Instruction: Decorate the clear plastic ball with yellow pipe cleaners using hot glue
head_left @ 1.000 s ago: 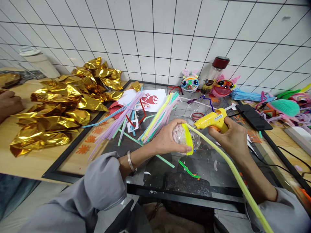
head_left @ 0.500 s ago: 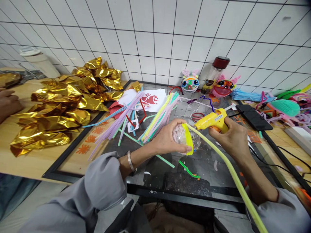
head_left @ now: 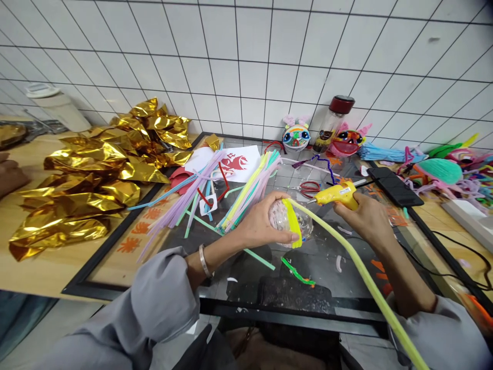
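Note:
My left hand (head_left: 265, 221) is closed round a clear plastic ball (head_left: 278, 216) that has pale bits inside. Yellow pipe cleaner (head_left: 295, 223) bands the ball's right side. Its long loose end (head_left: 358, 262) arcs down past my right forearm. In my right hand (head_left: 367, 218) is a yellow glue gun (head_left: 337, 195), gripped by its handle, with the nozzle pointing left, a little right of the ball and apart from it. A short green pipe cleaner piece (head_left: 296, 272) lies on the tabletop below the ball.
Bundled pastel pipe cleaners (head_left: 250, 192) and crumpled gold foil (head_left: 88, 180) lie to the left. Behind are red-handled scissors (head_left: 308, 189), two decorated balls and a bottle (head_left: 331, 123). A phone (head_left: 396, 185) and a black cord (head_left: 431, 259) are on the right. Another person's hand (head_left: 11, 174) rests far left.
The glue gun has come down slightly, and its nozzle is now a little clear of the yellow band. My left hand still holds the ball. The camera view has shifted slightly.

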The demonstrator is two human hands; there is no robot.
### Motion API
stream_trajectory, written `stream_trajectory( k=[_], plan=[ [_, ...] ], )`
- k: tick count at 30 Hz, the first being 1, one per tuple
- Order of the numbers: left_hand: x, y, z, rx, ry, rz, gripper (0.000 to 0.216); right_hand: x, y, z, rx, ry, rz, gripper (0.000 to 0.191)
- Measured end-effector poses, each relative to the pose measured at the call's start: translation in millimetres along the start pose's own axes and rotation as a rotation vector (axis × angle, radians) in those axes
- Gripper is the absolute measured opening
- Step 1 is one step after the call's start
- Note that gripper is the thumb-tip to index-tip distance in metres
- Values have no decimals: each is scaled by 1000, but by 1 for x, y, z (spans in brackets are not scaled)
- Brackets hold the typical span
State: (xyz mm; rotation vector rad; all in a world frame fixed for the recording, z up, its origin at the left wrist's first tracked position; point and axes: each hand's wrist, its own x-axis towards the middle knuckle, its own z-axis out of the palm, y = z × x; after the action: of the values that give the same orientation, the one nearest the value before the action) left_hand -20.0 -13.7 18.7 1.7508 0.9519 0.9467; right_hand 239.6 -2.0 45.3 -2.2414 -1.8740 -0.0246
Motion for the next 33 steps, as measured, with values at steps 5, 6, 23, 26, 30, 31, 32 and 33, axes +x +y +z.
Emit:
stream_trajectory(
  k=[5,6,23,26,30,31,32,33],
  plan=[
    [0,0,0,-21,-4,7,73,-2,-5,4,-227,-194,9,41],
    [0,-1,0,-22,-8,5,73,-3,-7,4,-244,-225,15,43],
    [-2,1,3,79,9,41,74,-48,-34,-11,405,577,-1008,41],
    [-2,3,3,66,0,29,74,-53,-40,-12,470,591,-1062,36],
    [-2,6,3,89,3,19,73,-55,-40,-10,478,583,-1061,29],
    [-2,7,3,92,4,22,73,-55,-40,-10,491,578,-1066,28],
    [-2,7,2,92,4,27,74,-55,-40,-9,513,563,-1072,27],
    [-2,7,2,92,3,32,74,-54,-40,-9,541,545,-1082,26]
  ],
)
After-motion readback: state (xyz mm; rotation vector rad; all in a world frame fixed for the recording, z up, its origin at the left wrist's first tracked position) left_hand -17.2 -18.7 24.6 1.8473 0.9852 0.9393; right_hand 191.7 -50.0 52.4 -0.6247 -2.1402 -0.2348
